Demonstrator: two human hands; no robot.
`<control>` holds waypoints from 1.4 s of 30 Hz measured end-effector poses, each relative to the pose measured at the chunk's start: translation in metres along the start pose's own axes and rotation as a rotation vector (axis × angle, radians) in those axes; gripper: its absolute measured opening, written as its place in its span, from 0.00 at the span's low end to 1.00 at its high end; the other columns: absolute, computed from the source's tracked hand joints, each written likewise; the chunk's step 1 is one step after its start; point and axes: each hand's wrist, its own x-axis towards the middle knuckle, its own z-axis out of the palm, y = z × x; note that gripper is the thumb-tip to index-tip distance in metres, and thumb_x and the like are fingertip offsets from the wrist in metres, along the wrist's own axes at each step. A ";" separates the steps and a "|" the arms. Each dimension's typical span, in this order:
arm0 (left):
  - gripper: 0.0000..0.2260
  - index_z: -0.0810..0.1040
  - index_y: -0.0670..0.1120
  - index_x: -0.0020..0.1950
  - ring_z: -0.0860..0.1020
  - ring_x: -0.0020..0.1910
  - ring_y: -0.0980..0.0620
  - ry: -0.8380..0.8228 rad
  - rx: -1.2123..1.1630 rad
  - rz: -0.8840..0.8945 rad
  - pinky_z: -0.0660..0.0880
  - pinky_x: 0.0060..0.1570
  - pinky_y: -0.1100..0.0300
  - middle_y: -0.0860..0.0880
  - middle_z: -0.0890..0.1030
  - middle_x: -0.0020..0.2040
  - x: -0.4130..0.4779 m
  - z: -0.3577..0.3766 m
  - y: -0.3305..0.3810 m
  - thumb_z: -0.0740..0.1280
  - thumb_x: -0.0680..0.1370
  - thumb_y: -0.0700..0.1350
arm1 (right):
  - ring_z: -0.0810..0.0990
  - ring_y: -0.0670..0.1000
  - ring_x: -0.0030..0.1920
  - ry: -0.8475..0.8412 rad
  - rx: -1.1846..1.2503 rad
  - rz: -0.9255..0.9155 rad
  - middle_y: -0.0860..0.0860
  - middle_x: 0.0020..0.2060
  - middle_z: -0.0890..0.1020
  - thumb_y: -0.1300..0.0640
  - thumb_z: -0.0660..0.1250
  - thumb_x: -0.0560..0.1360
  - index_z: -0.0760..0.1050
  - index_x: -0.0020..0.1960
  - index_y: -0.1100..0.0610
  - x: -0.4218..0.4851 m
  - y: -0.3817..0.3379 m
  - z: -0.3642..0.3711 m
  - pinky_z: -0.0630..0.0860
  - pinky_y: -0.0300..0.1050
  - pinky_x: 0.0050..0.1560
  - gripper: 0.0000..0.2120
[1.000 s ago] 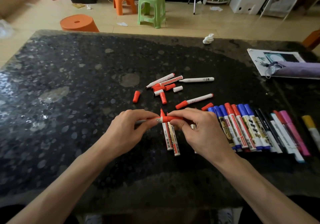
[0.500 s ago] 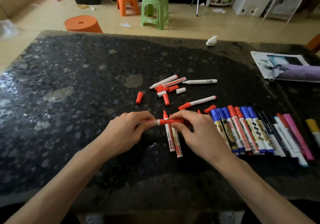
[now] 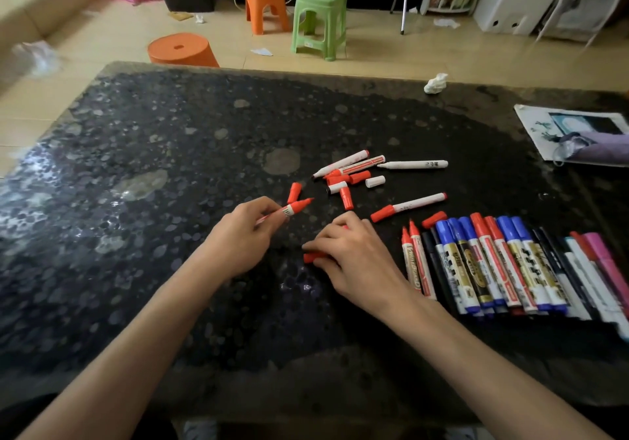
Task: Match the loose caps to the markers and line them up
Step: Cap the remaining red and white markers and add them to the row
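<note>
hands parted: left hand (image 3: 238, 239) carries the capped marker (image 3: 295, 208) off, right hand (image 3: 354, 259) grips a second marker (image 3: 310, 258).

On the counter (image 3: 136, 235), the left hand (image 3: 238, 239) sits left of centre, holding a marker (image 3: 292, 209) whose tip points away and to the right; a loose cap (image 3: 294, 192) lies just behind that tip. The right hand (image 3: 354, 259) lies just right of the left one, fingers curled over a small piece (image 3: 311, 257) on the counter. Behind both hands lies a scattered cluster of markers and caps (image 3: 347, 174). A single marker (image 3: 408, 205) lies between the cluster and the row of markers (image 3: 503, 266), which lie side by side at the near right. A sheet of paper (image 3: 531, 123) sits at the right edge, a crumpled wad (image 3: 435, 83) at the far edge
</note>
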 end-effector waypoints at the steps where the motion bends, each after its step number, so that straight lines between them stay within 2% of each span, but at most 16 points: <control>1: 0.07 0.79 0.55 0.50 0.70 0.31 0.54 0.019 -0.005 -0.002 0.64 0.33 0.55 0.54 0.73 0.33 0.000 -0.002 0.001 0.64 0.84 0.54 | 0.75 0.52 0.56 0.012 -0.006 0.014 0.45 0.50 0.85 0.54 0.75 0.76 0.86 0.59 0.50 0.005 0.002 0.000 0.73 0.51 0.53 0.12; 6: 0.08 0.81 0.52 0.54 0.72 0.31 0.54 0.119 -0.039 -0.006 0.65 0.33 0.55 0.53 0.75 0.33 0.001 -0.013 0.002 0.64 0.84 0.53 | 0.77 0.52 0.57 0.115 0.082 0.223 0.49 0.50 0.84 0.49 0.72 0.78 0.84 0.59 0.51 0.047 0.011 0.000 0.72 0.49 0.58 0.12; 9: 0.08 0.81 0.53 0.54 0.70 0.28 0.55 0.167 -0.093 -0.020 0.64 0.31 0.57 0.54 0.73 0.31 0.000 -0.018 -0.001 0.65 0.84 0.54 | 0.77 0.52 0.55 0.140 0.117 0.292 0.49 0.48 0.83 0.41 0.73 0.76 0.84 0.54 0.50 0.076 0.007 0.014 0.72 0.48 0.54 0.14; 12: 0.08 0.81 0.52 0.54 0.68 0.25 0.56 0.177 -0.105 -0.020 0.63 0.29 0.58 0.54 0.73 0.30 -0.001 -0.022 -0.001 0.64 0.84 0.53 | 0.77 0.50 0.51 0.164 0.035 0.312 0.47 0.43 0.81 0.36 0.73 0.74 0.81 0.50 0.49 0.095 -0.002 0.027 0.74 0.47 0.50 0.17; 14: 0.08 0.81 0.52 0.54 0.68 0.26 0.56 0.179 -0.105 -0.018 0.64 0.29 0.58 0.53 0.73 0.30 -0.002 -0.024 0.000 0.64 0.84 0.53 | 0.78 0.52 0.52 0.182 -0.061 0.300 0.49 0.44 0.82 0.41 0.73 0.76 0.78 0.53 0.51 0.101 -0.006 0.030 0.72 0.46 0.47 0.15; 16: 0.08 0.81 0.52 0.55 0.69 0.26 0.55 0.171 -0.104 -0.016 0.64 0.29 0.58 0.52 0.74 0.31 -0.002 -0.025 0.000 0.63 0.85 0.53 | 0.78 0.54 0.54 0.152 -0.110 0.283 0.51 0.46 0.83 0.50 0.72 0.77 0.77 0.55 0.53 0.102 -0.008 0.029 0.67 0.45 0.45 0.10; 19: 0.09 0.81 0.52 0.54 0.69 0.26 0.56 0.160 -0.121 -0.005 0.64 0.28 0.59 0.53 0.74 0.31 -0.003 -0.025 -0.001 0.63 0.85 0.54 | 0.80 0.54 0.53 0.136 -0.015 0.304 0.51 0.46 0.84 0.56 0.71 0.75 0.81 0.55 0.53 0.095 -0.005 0.017 0.72 0.46 0.47 0.08; 22: 0.08 0.81 0.54 0.52 0.68 0.24 0.59 0.153 -0.144 0.006 0.63 0.27 0.62 0.55 0.73 0.29 -0.004 -0.023 0.000 0.64 0.84 0.54 | 0.82 0.49 0.48 0.227 0.206 0.397 0.47 0.46 0.85 0.56 0.72 0.75 0.84 0.54 0.52 0.071 0.007 -0.013 0.78 0.45 0.50 0.08; 25: 0.07 0.82 0.57 0.50 0.72 0.28 0.57 0.130 -0.128 0.043 0.68 0.31 0.58 0.55 0.75 0.30 -0.004 -0.019 0.002 0.66 0.83 0.55 | 0.82 0.42 0.51 0.215 0.365 0.478 0.43 0.51 0.85 0.54 0.69 0.81 0.83 0.58 0.49 0.031 0.016 -0.047 0.78 0.41 0.54 0.08; 29: 0.04 0.83 0.62 0.50 0.82 0.39 0.48 0.006 -0.105 0.097 0.79 0.45 0.46 0.51 0.83 0.39 -0.004 -0.007 0.001 0.68 0.81 0.57 | 0.84 0.41 0.50 0.178 0.595 0.571 0.42 0.49 0.85 0.55 0.65 0.83 0.80 0.60 0.45 -0.018 0.008 -0.070 0.79 0.35 0.48 0.08; 31: 0.04 0.83 0.65 0.50 0.82 0.40 0.50 -0.057 -0.076 0.134 0.80 0.47 0.46 0.52 0.84 0.40 -0.006 -0.002 0.002 0.68 0.81 0.56 | 0.84 0.39 0.49 0.191 0.669 0.570 0.42 0.49 0.85 0.58 0.66 0.83 0.80 0.61 0.46 -0.030 0.002 -0.071 0.79 0.32 0.47 0.10; 33: 0.06 0.82 0.67 0.49 0.81 0.39 0.52 -0.083 -0.048 0.160 0.79 0.46 0.48 0.54 0.83 0.38 -0.007 0.001 0.003 0.69 0.81 0.54 | 0.84 0.39 0.50 0.192 0.697 0.547 0.42 0.50 0.85 0.59 0.67 0.82 0.80 0.62 0.48 -0.033 0.000 -0.068 0.78 0.30 0.49 0.11; 37: 0.06 0.82 0.67 0.49 0.81 0.40 0.49 -0.104 -0.034 0.176 0.78 0.47 0.47 0.52 0.83 0.38 -0.009 0.003 0.004 0.70 0.80 0.54 | 0.84 0.39 0.53 0.201 0.683 0.495 0.41 0.51 0.85 0.58 0.69 0.82 0.80 0.62 0.48 -0.030 0.002 -0.069 0.79 0.32 0.54 0.11; 40: 0.06 0.82 0.67 0.50 0.81 0.39 0.48 -0.121 -0.034 0.199 0.79 0.47 0.47 0.51 0.83 0.38 -0.007 0.004 0.004 0.70 0.80 0.53 | 0.84 0.39 0.53 0.181 0.602 0.460 0.40 0.51 0.85 0.56 0.70 0.81 0.81 0.62 0.47 -0.031 0.006 -0.069 0.80 0.37 0.57 0.10; 42: 0.06 0.82 0.66 0.50 0.79 0.36 0.51 -0.133 -0.031 0.212 0.78 0.44 0.49 0.54 0.82 0.36 -0.006 0.005 0.004 0.70 0.80 0.52 | 0.84 0.40 0.54 0.177 0.583 0.453 0.40 0.51 0.85 0.55 0.70 0.81 0.81 0.61 0.47 -0.032 0.007 -0.066 0.81 0.40 0.58 0.10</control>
